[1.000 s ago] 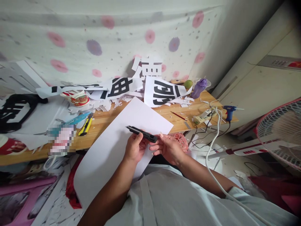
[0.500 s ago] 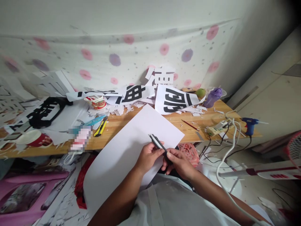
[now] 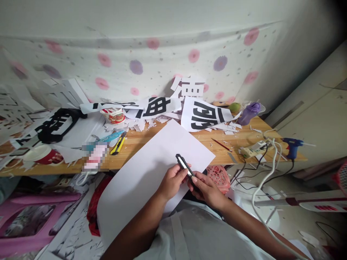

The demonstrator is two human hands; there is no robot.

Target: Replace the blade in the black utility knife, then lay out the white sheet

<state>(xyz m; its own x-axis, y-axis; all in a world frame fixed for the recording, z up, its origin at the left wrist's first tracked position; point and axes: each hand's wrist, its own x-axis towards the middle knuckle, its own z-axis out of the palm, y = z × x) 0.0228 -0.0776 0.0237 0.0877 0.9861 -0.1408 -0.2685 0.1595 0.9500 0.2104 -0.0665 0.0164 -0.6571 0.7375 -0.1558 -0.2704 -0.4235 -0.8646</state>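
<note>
Both of my hands grip one black and silver utility knife (image 3: 182, 161) above a large white sheet (image 3: 151, 162). The fingers of my left hand (image 3: 172, 180) pinch the knife's middle from the left. My right hand (image 3: 204, 186) is closed around its lower end, with the thumb on top. The knife points up and to the left, and no blade shows at its tip. The sheet lies partly on the wooden table (image 3: 244, 137) and hangs over the front edge towards my lap.
Behind the sheet lie printed character sheets (image 3: 203, 113) and paper scraps. A yellow cutter (image 3: 118, 143), paper bowl (image 3: 115, 116) and red cup (image 3: 45, 155) are left. A pencil (image 3: 221, 144), purple bottle (image 3: 249, 112), power strip (image 3: 255, 149) and blue glue gun (image 3: 292, 146) are right.
The short blade that stuck out at the knife's tip no longer shows. My hands have stayed almost in place on the knife, and the view has shifted slightly.
</note>
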